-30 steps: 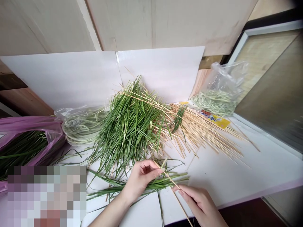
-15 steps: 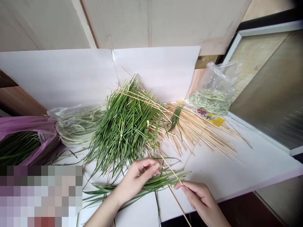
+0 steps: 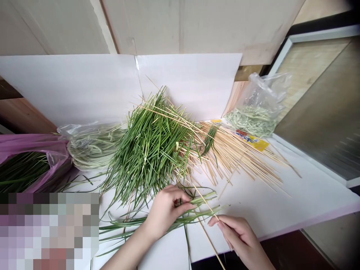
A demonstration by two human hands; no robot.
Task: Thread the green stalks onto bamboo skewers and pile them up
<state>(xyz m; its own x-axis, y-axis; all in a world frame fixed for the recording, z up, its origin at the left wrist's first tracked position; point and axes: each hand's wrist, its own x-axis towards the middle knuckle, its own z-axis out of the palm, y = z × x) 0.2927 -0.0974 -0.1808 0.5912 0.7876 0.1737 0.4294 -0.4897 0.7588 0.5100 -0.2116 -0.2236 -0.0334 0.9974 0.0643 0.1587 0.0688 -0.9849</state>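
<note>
My left hand (image 3: 168,208) pinches a few green garlic chive stalks (image 3: 206,197) between thumb and fingertips, near their pale cut ends. Below it, more chives (image 3: 135,224) lie loosely across the white tabletop, leaves trailing left. My right hand (image 3: 239,234) grips a thin bamboo skewer (image 3: 203,197) at the right, and the skewer slants up and left over the chive ends. A second skewer (image 3: 209,238) passes under the stalks toward the table's front edge. Whether any stalk is pierced cannot be made out.
Behind my hands rises a big heap of chives (image 3: 149,150), with many skewers (image 3: 233,150) spread to its right. Clear bags of pale strands stand at left (image 3: 90,148) and back right (image 3: 253,118). A purple bag (image 3: 59,165) of greens sits far left, above a blurred patch.
My left hand has raised a few chive stalks apart from the loose bunch, and their ends now show beyond its fingertips. My right hand stays almost still with the skewer.
</note>
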